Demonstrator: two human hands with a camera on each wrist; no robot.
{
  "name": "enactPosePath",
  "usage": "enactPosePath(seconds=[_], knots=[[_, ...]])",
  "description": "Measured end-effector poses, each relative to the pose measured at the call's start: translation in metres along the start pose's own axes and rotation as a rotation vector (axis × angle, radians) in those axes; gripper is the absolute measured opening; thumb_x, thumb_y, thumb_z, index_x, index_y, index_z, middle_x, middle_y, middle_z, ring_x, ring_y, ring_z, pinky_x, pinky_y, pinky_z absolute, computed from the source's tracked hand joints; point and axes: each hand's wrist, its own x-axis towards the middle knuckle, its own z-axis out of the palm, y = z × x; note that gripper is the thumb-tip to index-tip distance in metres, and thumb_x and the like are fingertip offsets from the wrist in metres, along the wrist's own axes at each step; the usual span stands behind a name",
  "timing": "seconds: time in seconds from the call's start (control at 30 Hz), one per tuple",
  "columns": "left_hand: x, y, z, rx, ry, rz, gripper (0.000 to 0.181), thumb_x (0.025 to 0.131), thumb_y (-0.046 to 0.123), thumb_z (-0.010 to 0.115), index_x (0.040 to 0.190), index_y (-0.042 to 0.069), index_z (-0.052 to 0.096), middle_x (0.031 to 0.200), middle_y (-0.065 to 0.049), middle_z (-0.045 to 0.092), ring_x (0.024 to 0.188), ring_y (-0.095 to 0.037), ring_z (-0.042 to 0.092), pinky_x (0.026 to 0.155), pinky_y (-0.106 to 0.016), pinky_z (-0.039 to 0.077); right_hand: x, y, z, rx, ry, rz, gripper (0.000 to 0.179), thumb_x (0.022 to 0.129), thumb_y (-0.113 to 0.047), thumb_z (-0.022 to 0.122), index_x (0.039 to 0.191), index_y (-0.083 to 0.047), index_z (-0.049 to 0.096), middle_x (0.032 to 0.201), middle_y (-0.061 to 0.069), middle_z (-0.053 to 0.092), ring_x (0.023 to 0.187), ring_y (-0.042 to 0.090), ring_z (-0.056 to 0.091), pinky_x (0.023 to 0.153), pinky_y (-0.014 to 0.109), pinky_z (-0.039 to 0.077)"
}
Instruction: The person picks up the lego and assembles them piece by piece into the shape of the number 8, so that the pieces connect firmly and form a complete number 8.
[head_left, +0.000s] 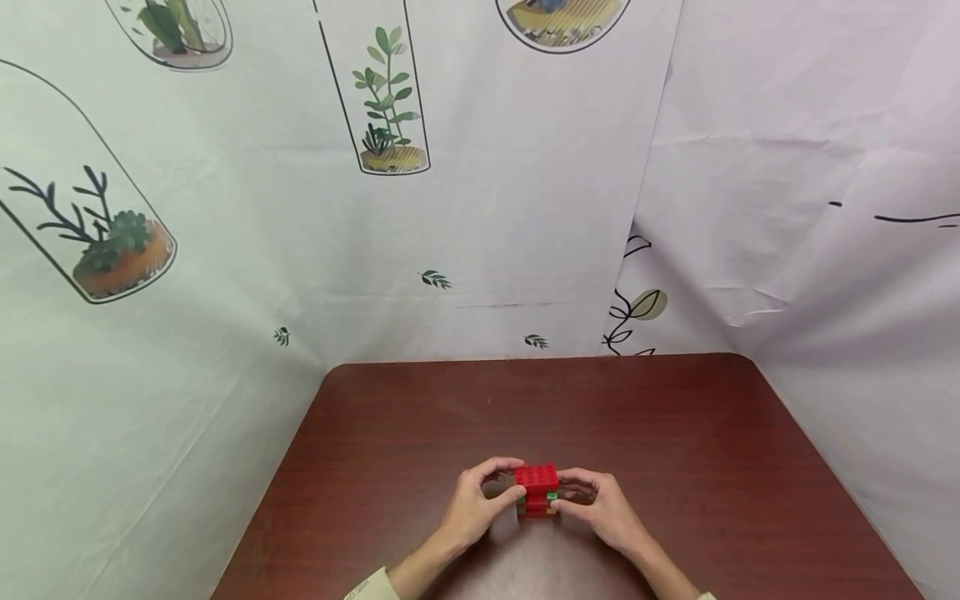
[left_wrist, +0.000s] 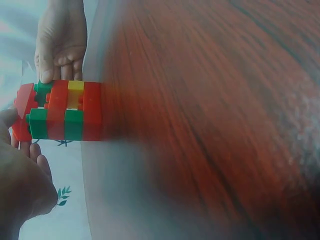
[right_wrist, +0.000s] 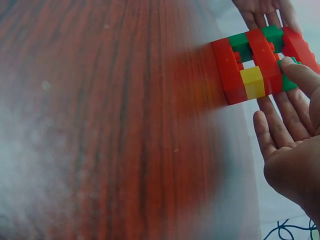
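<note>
A small stack of toy building bricks (head_left: 536,503) stands on the table between the two hands. Red layers alternate with pairs of smaller end bricks, with gaps between them. A red brick (head_left: 536,476) lies on top, tilted in the left wrist view and held at its left end by the left hand (head_left: 472,504), thumb in front and fingers behind. The right hand (head_left: 611,512) pinches the upper green brick (right_wrist: 288,83) at the stack's right end. Lower down on that side sits a yellow brick (right_wrist: 253,82); another green brick (left_wrist: 73,125) is at the left.
The dark reddish-brown wooden table (head_left: 390,433) has rounded far corners. White cloth (head_left: 510,233) printed with plants hangs behind it and along both sides.
</note>
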Motion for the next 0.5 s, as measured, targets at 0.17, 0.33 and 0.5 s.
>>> enactPosePath(seconds=[0.17,0.33,0.5], knots=[[-0.0027,-0.0007,-0.0008,0.010,-0.002,0.011,0.033,0.093,0.021,0.085,0.125,0.018,0.076,0.121,0.005,0.076,0.111,-0.033,0.068,0.097,-0.053,0.055,-0.0001,0.0008,0.0004,-0.011,0.008,-0.013,0.036,0.093,-0.009,0.083,0.125,0.003,0.072,0.115,0.017,0.077,0.098,0.021,0.076,0.085,0.029,0.061],[-0.0030,-0.0011,-0.0016,0.011,-0.007,0.009,0.034,0.093,0.020,0.085,0.126,0.017,0.076,0.121,0.004,0.076,0.112,-0.028,0.069,0.098,-0.053,0.055,-0.0001,0.0016,0.0004,-0.010,0.008,-0.023,0.036,0.093,-0.007,0.083,0.125,0.004,0.072,0.114,0.018,0.077,0.097,0.020,0.075,0.085,0.029,0.061],[-0.0025,-0.0024,-0.0023,0.001,-0.007,-0.002,0.033,0.093,0.018,0.085,0.125,0.017,0.076,0.121,0.003,0.076,0.114,-0.036,0.067,0.100,-0.051,0.054,0.0002,0.0007,-0.0004,-0.006,-0.001,-0.023,0.036,0.093,-0.008,0.083,0.126,0.003,0.071,0.115,0.018,0.077,0.098,0.021,0.076,0.085,0.029,0.061]])
